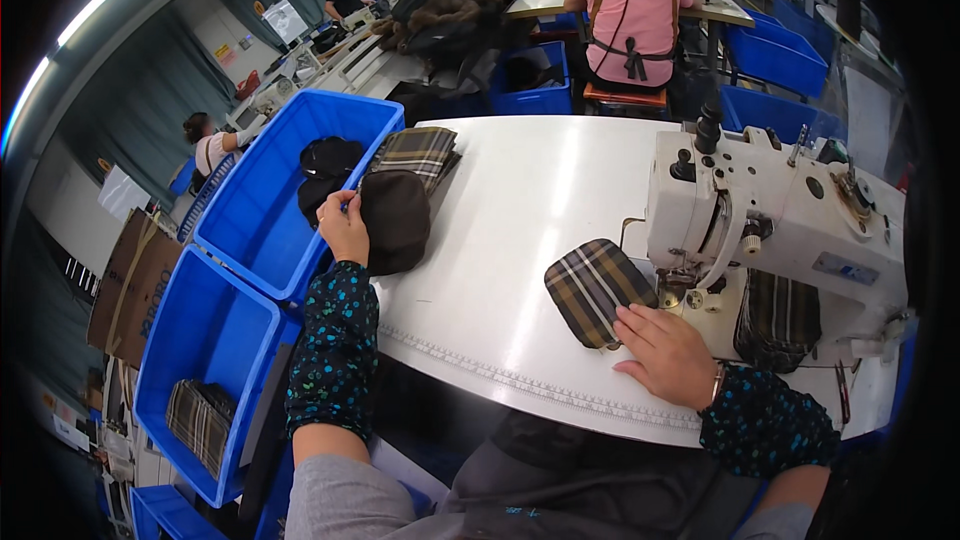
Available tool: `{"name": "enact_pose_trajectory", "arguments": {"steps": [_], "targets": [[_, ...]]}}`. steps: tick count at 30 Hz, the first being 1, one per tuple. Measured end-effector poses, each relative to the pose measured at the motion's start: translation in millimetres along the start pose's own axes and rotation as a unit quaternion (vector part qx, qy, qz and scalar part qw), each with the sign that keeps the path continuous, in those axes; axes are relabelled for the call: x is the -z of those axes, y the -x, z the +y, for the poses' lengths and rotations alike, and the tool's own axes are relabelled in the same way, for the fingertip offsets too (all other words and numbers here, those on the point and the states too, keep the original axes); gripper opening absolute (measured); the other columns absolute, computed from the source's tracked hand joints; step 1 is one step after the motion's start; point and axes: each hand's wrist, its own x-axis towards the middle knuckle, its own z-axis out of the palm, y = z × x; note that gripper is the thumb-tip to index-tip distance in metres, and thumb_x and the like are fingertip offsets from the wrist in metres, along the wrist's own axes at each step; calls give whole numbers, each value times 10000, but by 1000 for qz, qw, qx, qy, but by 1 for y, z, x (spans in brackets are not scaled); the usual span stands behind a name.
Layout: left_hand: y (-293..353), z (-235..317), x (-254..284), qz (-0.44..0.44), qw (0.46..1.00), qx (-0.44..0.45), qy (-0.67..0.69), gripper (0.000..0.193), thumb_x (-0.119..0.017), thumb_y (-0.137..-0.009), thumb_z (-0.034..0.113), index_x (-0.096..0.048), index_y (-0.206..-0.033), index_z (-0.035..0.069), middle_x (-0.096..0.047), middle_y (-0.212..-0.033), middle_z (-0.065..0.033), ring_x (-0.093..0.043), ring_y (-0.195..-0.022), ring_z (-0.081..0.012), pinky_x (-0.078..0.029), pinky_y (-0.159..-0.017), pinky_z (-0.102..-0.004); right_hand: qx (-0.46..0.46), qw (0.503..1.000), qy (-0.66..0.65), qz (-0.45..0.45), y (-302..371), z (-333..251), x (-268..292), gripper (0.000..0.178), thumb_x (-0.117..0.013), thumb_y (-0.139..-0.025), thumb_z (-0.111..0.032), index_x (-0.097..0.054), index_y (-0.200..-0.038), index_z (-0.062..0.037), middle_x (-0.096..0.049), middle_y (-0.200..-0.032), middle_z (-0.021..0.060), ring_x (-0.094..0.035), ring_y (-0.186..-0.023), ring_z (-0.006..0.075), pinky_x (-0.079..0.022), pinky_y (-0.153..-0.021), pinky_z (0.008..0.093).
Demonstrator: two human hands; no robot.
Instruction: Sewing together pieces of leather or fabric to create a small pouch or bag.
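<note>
My left hand (343,230) is closed in a pinch at the left edge of a dark brown fabric piece (395,222). That piece lies at the table's left side, against a stack of plaid fabric pieces (415,152). My right hand (668,358) rests flat, fingers stretched out, on the lower right part of a rounded plaid fabric piece (592,285). This piece lies just left of the needle area of a white sewing machine (780,210). More plaid pieces (780,315) are stacked beneath the machine's arm.
A blue bin (240,230) with dark items stands left of the white table (500,310); a nearer blue bin (165,340) holds plaid pieces. Red-handled snips (843,395) lie at the right. A ruler strip (540,390) runs along the front edge. Ahead sits a person in pink (630,20).
</note>
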Motion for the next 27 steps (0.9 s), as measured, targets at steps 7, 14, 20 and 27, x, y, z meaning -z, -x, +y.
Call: {"name": "enact_pose_trajectory", "arguments": {"steps": [7, 14, 20, 27], "targets": [[-26, 48, 41, -110, 913, 113, 376, 72, -599, -1020, 98, -609, -1011, 27, -614, -937, 5, -543, -879, -74, -446, -790, -216, 10, 1000, -9, 24, -4, -6, 6, 484, -766, -841, -286, -657, -1200, 20, -636, -1292, 157, -572, -1230, 304, -469, -1037, 414], [22, 159, 108, -396, 759, 125, 502, 41, -594, -1004, 43, -564, -1033, 45, -651, -1050, -30, -571, -945, -67, -445, -886, -212, -79, 931, -357, 14, 2, -23, 23, 382, -671, -959, -201, -621, -1283, -6, -631, -1274, 136, -660, -924, 215, -549, -810, 327], [78, 214, 132, -592, 583, 192, 522, 69, -610, -1009, 60, -571, -1055, 28, -660, -1051, -44, -591, -965, -85, -469, -891, -232, -238, 580, -764, -153, 3, -33, 23, 422, -497, -1078, -226, -479, -1418, 24, -647, -1044, 41, -585, -759, 66, -478, -637, 213], [114, 213, 130, -674, 368, 359, 531, 255, -629, -1003, 85, -572, -1242, 14, -641, -1074, -6, -567, -971, -43, -455, -893, -220, -247, 592, -735, -217, 6, -39, 18, 184, -675, -996, -229, -684, -967, -47, -602, -712, -57, -489, -547, 14, -364, -502, 176]]}}
